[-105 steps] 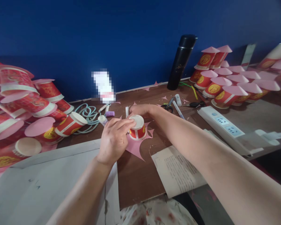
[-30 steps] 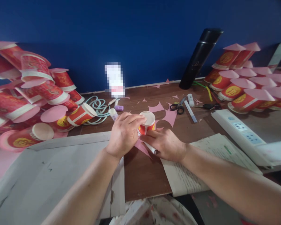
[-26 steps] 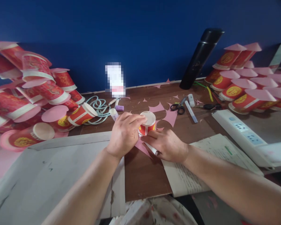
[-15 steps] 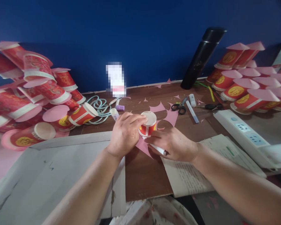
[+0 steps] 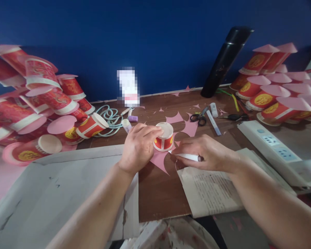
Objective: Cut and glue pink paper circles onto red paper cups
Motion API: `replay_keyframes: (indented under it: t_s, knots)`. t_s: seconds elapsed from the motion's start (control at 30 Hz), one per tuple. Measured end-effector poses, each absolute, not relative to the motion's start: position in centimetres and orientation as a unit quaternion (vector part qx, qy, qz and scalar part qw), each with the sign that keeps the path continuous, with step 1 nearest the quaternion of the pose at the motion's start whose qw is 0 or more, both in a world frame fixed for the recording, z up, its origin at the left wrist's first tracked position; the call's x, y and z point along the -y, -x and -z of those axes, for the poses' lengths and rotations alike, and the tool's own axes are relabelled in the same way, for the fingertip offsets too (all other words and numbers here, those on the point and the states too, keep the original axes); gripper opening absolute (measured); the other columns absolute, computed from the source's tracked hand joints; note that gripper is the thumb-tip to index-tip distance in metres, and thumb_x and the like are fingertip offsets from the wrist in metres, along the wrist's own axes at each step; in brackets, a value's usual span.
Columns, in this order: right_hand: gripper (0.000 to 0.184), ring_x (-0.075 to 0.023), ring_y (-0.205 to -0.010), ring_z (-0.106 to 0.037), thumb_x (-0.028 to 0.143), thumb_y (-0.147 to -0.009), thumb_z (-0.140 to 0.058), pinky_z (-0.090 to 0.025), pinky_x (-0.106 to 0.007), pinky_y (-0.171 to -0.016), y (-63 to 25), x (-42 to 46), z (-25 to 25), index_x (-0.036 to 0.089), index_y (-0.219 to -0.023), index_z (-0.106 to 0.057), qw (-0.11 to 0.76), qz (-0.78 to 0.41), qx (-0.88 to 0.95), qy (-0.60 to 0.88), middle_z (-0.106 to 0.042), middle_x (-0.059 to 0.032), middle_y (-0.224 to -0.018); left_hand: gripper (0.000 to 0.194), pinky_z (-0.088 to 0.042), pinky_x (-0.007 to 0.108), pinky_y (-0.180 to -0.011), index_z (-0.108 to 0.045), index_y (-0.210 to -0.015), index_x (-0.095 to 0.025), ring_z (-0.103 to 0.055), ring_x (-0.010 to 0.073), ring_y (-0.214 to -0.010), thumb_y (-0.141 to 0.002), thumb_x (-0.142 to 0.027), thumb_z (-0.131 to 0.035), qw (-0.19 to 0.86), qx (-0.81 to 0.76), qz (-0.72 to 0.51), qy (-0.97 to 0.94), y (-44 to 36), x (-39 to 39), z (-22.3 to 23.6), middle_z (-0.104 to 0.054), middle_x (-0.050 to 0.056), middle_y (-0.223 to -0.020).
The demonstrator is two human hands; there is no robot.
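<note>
- Our right hand [image 5: 209,152] has moved rightward, its fingers gripping a white pen [image 5: 188,157].
- Our left hand [image 5: 138,147] holds the upside-down red cup [image 5: 163,142] on pink paper [image 5: 159,162], between the tabletop's [image 5: 160,197] near and far edges.
- We see scissors [image 5: 201,120] nearer the far edge.

Wall [image 5: 171,41]: plain deep blue | Desk [image 5: 160,204]: brown wood-look top against wall | Light: dim, corners darker
</note>
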State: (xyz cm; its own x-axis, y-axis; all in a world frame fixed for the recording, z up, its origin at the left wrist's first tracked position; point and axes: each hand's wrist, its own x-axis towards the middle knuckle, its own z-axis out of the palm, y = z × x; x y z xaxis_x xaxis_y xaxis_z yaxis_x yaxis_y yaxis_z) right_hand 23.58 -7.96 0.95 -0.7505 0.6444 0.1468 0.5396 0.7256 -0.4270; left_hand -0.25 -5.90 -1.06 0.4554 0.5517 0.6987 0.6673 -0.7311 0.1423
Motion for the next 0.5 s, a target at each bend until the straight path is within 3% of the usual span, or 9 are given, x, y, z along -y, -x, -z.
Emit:
replay_keyframes:
  t_s: [0.3, 0.5]
  knots:
    - [0.028, -0.0145, -0.083, -0.065, 0.024, -0.089, -0.057, -0.046, -0.025, -0.071, -23.78, 7.93, -0.74, 0.028, -0.113, -0.069, 0.176, -0.237, 0.897, 0.328, -0.071, -0.0016, -0.096, 0.036, -0.05, 0.037, -0.084, -0.069, -0.101, -0.02, -0.06, 0.0186, -0.091, -0.083, 0.0, -0.045, 0.075, 0.359, 0.375, 0.851, 0.26, 5.94, 1.1, -0.073, 0.002, -0.105]
    - [0.022, -0.0145, -0.084, -0.068, 0.025, -0.083, -0.065, -0.05, -0.025, -0.076, -24.66, 7.27, -1.04, 0.022, -0.104, -0.072, 0.289, -0.321, 0.842, 0.324, -0.074, -0.0022, -0.095, 0.037, -0.049, 0.039, -0.085, -0.068, -0.104, -0.021, -0.061, 0.0194, -0.094, -0.081, 0.0, -0.048, 0.068, 0.354, 0.374, 0.855, 0.42, 5.95, 1.18, -0.072, 0.002, -0.109]
